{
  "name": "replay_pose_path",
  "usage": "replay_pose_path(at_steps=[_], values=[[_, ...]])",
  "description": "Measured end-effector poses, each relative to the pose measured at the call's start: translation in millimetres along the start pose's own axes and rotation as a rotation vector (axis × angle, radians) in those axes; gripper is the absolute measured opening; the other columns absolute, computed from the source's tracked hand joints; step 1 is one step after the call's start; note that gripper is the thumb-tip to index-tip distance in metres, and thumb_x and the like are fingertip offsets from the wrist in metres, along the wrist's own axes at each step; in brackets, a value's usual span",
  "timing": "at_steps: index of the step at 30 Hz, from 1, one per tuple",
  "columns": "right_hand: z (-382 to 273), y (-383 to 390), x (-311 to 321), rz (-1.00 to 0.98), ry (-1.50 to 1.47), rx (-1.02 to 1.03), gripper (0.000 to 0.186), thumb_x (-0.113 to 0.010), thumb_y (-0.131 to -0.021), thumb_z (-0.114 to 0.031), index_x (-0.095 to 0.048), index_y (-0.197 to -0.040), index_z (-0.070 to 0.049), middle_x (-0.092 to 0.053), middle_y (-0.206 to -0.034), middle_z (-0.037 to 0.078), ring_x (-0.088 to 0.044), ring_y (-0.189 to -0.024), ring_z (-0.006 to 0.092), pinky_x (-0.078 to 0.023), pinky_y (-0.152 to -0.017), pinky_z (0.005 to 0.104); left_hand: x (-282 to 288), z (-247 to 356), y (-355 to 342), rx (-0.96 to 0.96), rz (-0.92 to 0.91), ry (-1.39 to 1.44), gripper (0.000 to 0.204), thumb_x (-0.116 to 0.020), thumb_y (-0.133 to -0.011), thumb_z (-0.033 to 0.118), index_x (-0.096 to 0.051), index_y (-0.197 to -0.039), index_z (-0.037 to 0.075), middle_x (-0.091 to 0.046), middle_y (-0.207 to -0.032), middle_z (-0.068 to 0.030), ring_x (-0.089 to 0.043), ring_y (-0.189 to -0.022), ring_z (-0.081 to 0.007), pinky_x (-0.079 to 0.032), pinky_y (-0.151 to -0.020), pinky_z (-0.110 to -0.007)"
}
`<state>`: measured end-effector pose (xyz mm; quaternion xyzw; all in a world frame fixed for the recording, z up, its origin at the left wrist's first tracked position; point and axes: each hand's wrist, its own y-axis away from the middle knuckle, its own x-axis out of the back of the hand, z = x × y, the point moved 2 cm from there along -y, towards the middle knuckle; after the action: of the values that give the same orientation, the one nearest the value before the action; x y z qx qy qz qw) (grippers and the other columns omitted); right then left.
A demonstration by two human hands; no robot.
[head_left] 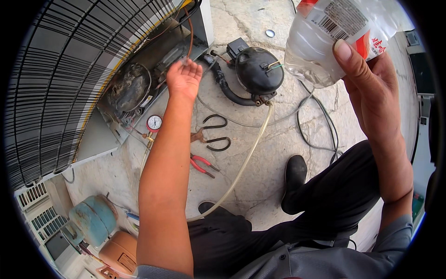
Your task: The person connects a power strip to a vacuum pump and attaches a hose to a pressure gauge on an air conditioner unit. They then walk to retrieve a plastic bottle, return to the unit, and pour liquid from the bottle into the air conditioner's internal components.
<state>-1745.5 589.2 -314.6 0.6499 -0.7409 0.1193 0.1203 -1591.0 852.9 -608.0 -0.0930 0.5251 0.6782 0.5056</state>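
Right hand point(371, 88) clamped on clear plastic bottle point(325, 42), raised high, right of black compressor point(258, 69), long axis tilted. Left hand point(184, 78) spread wide, holding nothing, left of compressor, nearer it, possibly touching thin copper tube point(189, 32) at fridge's rear.

Sleeves: my grey short-sleeved work shirt point(297, 262) fills the lower middle of the frame, its cuffs ending above both elbows, at lower left and lower right.
Forearms: bare on both sides, nothing worn at the wrists.
Hands: my left hand point(184, 79) and right hand point(371, 79) are ungloved, no rings showing.
Trousers: black cloth trousers point(334, 195), creased at the knees, centre right.
Shoes: black rounded-toe shoes point(293, 179), mid-frame.
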Motion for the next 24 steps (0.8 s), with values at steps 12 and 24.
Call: replay_pose_path(at_steps=[12, 24], values=[[-7, 0, -4, -0.081, -0.043, -0.007, 0.058, -0.065, -0.095, -0.037, -0.050, -0.133, 0.005, -0.061, -0.123, 0.014, -0.058, -0.115, 0.0202, -0.042, -0.103, 0.0355, -63, -3, 38, -0.512, 0.071, -0.757, 0.026, -0.062, -0.094, 0.027, -0.067, -0.087, 0.003, -0.065, -0.079, -0.0036, -0.060, -0.068, -0.0121, -0.047, -0.062, -0.024], [-7, -2, 8, -0.036, -0.078, -0.062, 0.061, -0.065, -0.095, -0.037, -0.045, -0.137, 0.003, -0.056, -0.130, 0.016, -0.052, -0.125, 0.0247, -0.037, -0.109, 0.0401, -101, 27, -5, -0.472, -0.267, -0.396, 0.012, -0.061, -0.096, 0.012, -0.064, -0.105, 0.004, -0.069, -0.093, -0.0067, -0.067, -0.079, -0.0156, -0.049, -0.062, -0.024]])
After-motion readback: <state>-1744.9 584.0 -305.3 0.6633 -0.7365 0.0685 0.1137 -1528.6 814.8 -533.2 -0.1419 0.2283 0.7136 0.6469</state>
